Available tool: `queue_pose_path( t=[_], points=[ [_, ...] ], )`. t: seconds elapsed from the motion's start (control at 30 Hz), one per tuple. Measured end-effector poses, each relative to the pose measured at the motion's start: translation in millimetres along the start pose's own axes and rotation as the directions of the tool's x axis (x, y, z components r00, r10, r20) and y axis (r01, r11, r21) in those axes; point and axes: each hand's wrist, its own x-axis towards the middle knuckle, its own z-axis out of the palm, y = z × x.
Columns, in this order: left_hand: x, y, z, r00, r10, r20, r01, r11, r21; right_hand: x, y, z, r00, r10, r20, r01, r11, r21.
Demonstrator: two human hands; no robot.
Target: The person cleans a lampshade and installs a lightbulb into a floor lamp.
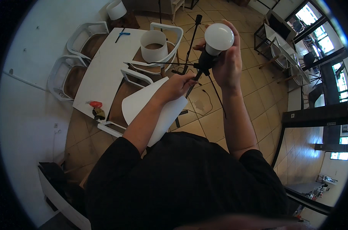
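My left hand [178, 85] is closed around the thin black pole of a lamp [198, 75], just below its black socket [207, 61]. A round white light bulb [219, 37] sits in the top of that socket. Curled round the bulb's far side and base is my right hand [230, 57], its fingers partly hidden behind the bulb. Thin black arms spread from the socket, one to the left and one downward. Beneath my left forearm, against my body, is a white lampshade [155, 115].
To the left stands a white table [105, 73] with white chairs [87, 38] around it. Another white lampshade [154, 55] rests on a chair seat. A second black lamp stand [192, 42] rises ahead. A dark cable [210, 105] lies on the tiled floor [250, 103].
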Motion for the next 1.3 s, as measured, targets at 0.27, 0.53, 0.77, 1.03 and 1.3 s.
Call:
queue_pose_path(
  t=[0.27, 0.53, 0.77, 1.03, 1.3],
  points=[
    [0, -1, -1, 1.000, -0.002, 0.012, 0.001, 1.000, 0.007, 0, 4, -5, 0.992, 0.107, 0.059, -0.109, 0.994, 0.020],
    [0, -6, 2, 0.999, 0.044, -0.023, -0.044, 0.999, 0.008, -3, 6, -1, 0.998, 0.013, -0.053, -0.011, 0.999, 0.047],
    [-2, -1, 2, 0.999, 0.042, -0.026, -0.042, 0.999, 0.005, 3, 0, -4, 0.999, 0.031, 0.034, -0.031, 0.999, 0.008],
    [-2, 0, 1, 0.999, 0.029, -0.028, -0.030, 0.999, -0.025, 5, -4, 0, 0.995, 0.100, 0.022, -0.100, 0.995, -0.002],
    [-4, 0, 1, 1.000, -0.024, -0.013, 0.025, 0.999, 0.024, 6, -1, -7, 0.995, 0.090, 0.050, -0.095, 0.988, 0.122]
  ],
)
